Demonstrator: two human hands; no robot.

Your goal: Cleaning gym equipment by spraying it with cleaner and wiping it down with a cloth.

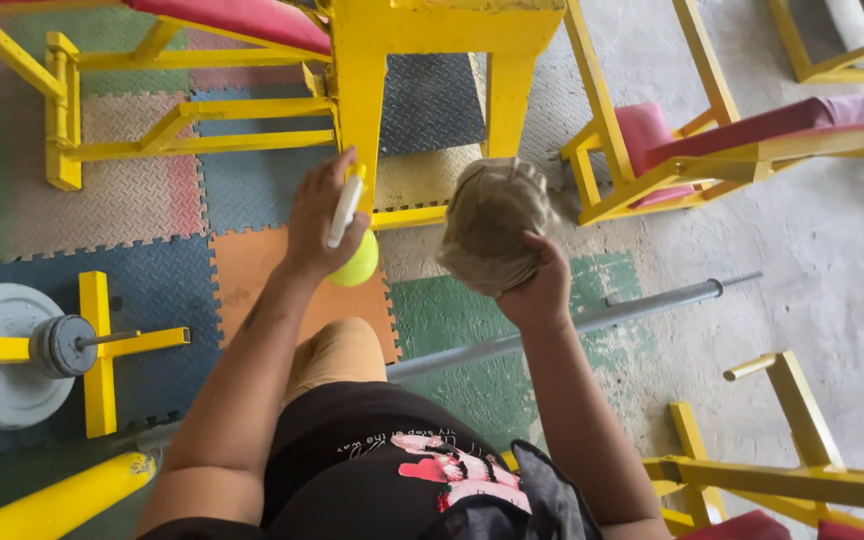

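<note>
The person wears a black top (372, 470) with a pink and white graphic and a line of small white lettering across the front. Both arms are bare from the shoulder down, with no sleeves, watch or rings showing. Tan trousers (337, 355) cover one raised knee.

Two hands show: the left hand (317, 215) at eleven o'clock grips one spray bottle (354, 255), the right hand (542, 290) at one o'clock grips one wadded cloth (492, 225). One steel bar (592, 318) lies at three o'clock; two weight plates (12, 355) sit at nine o'clock.
</note>
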